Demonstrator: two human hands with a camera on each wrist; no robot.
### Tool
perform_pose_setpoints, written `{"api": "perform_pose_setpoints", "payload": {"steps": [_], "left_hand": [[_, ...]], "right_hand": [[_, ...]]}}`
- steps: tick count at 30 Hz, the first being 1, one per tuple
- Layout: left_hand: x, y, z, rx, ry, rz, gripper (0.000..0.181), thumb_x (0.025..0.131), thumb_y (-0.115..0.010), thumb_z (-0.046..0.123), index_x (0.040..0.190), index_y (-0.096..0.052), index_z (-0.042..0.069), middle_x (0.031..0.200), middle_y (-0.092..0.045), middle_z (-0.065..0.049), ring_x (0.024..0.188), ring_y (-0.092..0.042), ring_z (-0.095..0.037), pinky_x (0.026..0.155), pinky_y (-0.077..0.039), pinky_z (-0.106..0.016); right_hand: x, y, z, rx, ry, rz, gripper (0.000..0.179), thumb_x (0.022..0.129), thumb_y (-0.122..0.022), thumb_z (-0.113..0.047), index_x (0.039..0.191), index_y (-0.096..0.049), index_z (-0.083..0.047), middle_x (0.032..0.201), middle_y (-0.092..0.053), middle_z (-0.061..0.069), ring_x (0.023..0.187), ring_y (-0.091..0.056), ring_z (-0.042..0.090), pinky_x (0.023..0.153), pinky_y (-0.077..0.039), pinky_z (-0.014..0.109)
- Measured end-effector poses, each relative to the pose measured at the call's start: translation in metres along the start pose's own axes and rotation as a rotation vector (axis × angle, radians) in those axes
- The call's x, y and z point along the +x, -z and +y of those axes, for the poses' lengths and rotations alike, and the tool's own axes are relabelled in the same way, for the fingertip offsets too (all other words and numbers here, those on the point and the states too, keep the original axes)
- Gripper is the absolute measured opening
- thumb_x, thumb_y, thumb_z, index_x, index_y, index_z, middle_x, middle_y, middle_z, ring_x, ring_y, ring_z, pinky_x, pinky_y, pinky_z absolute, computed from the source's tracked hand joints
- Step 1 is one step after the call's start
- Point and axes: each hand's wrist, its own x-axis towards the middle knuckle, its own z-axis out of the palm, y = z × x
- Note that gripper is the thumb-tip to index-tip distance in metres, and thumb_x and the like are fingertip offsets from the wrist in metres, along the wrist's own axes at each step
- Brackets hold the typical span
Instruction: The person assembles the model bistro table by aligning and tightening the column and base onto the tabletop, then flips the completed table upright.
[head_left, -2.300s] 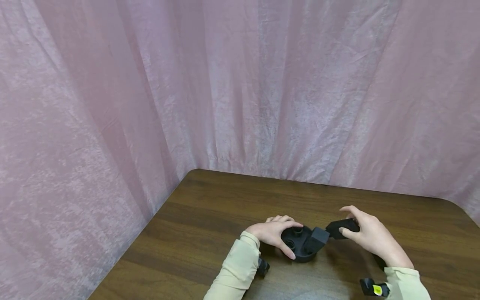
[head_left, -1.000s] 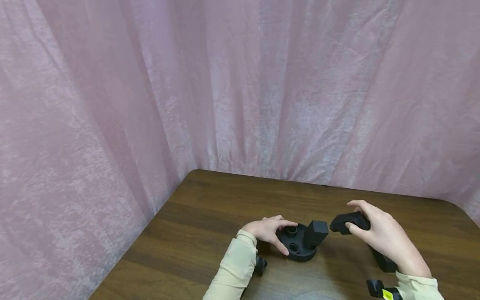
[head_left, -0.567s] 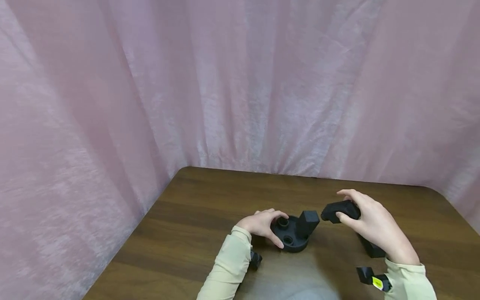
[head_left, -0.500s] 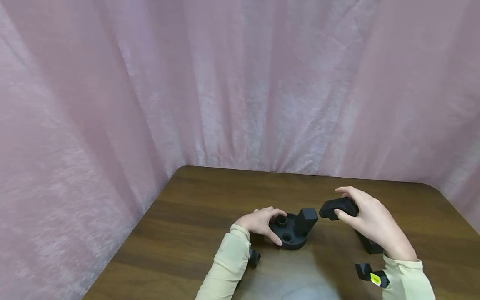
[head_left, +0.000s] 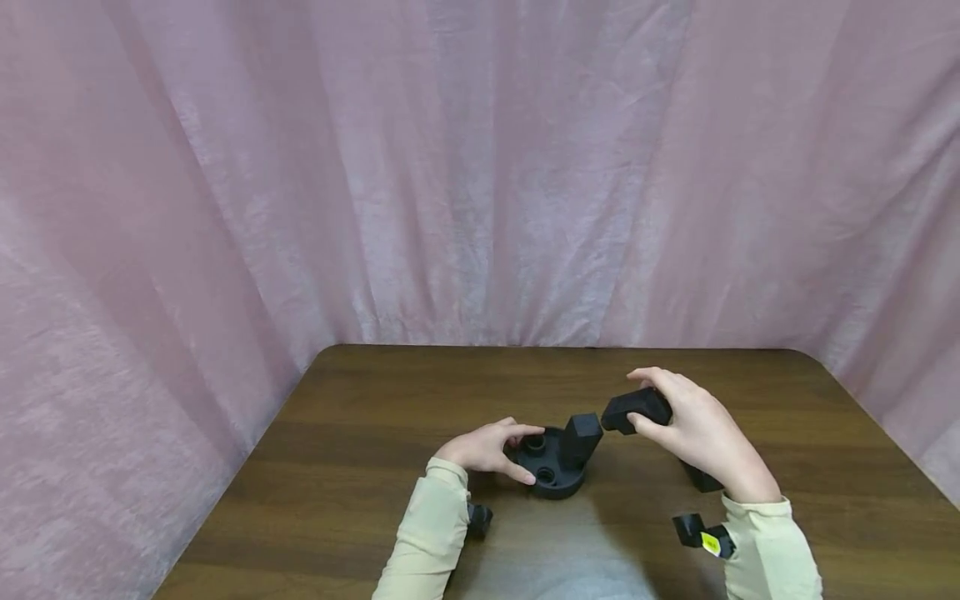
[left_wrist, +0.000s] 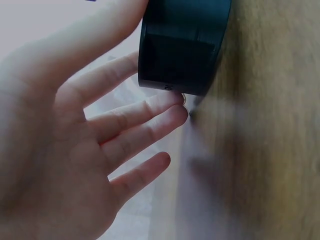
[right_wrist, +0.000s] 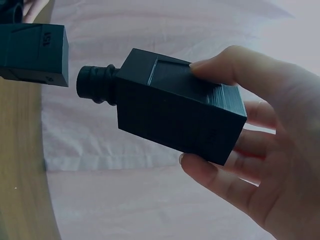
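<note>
My left hand (head_left: 483, 450) grips the rim of a round black base (head_left: 553, 487) on the table between thumb and forefinger. Two round sockets show in its top, and a black rectangular block (head_left: 581, 440) stands up from its right side. In the left wrist view, the other fingers extend beside the base wall (left_wrist: 182, 50). Raised just right of that block, my right hand (head_left: 701, 425) pinches a second black block (head_left: 636, 410). The right wrist view shows a ribbed round peg (right_wrist: 97, 84) on this block's end, pointing at the standing block (right_wrist: 35, 54) across a small gap.
Another black block (head_left: 701, 477) lies on the wooden table (head_left: 450, 392), partly hidden below my right hand. Black wrist devices (head_left: 480, 521) sit by both cuffs. A pink curtain (head_left: 480, 208) hangs behind and beside the table.
The held block touched or nearly touched the standing block at first; my right hand has since moved it up and away, leaving a gap. The head view has also shifted.
</note>
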Motion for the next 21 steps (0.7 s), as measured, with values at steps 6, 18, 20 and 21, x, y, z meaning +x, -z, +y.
{"api": "perform_pose_setpoints", "payload": {"steps": [6,18,20,21], "left_hand": [[0.000,-0.002,0.002,-0.012,-0.008,0.023,0.074,0.066,-0.075,0.043,0.131,-0.042,0.033,0.098,-0.047,0.001,0.091,-0.046,-0.014,0.075,-0.038,-0.023],[0.002,-0.006,0.008,-0.011,-0.006,0.094,0.069,0.063,-0.076,0.047,0.123,-0.048,0.027,0.092,-0.050,0.005,0.082,-0.046,-0.008,0.071,-0.039,-0.022],[0.003,-0.008,0.010,-0.012,-0.002,0.102,0.069,0.063,-0.076,0.047,0.122,-0.048,0.025,0.090,-0.051,0.005,0.080,-0.047,-0.008,0.070,-0.039,-0.022],[0.003,-0.008,0.010,-0.015,0.001,0.105,0.069,0.063,-0.076,0.047,0.122,-0.048,0.025,0.090,-0.051,0.004,0.080,-0.047,-0.008,0.069,-0.040,-0.022]], "right_hand": [[-0.002,0.002,-0.002,-0.003,0.018,0.032,0.043,0.071,-0.072,-0.017,0.111,-0.055,-0.014,0.098,-0.062,0.002,0.090,-0.057,0.020,0.075,-0.043,0.038],[-0.003,0.001,-0.010,-0.015,0.094,0.093,0.045,0.069,-0.074,-0.022,0.109,-0.056,-0.018,0.103,-0.060,-0.006,0.093,-0.056,0.010,0.075,-0.045,0.031],[-0.004,-0.001,-0.011,-0.013,0.107,0.101,0.044,0.068,-0.074,-0.021,0.109,-0.057,-0.018,0.103,-0.059,-0.008,0.094,-0.056,0.010,0.076,-0.044,0.029],[-0.004,-0.002,-0.012,-0.013,0.115,0.105,0.044,0.068,-0.075,-0.021,0.108,-0.057,-0.018,0.103,-0.059,-0.008,0.094,-0.056,0.010,0.076,-0.044,0.029]]}}
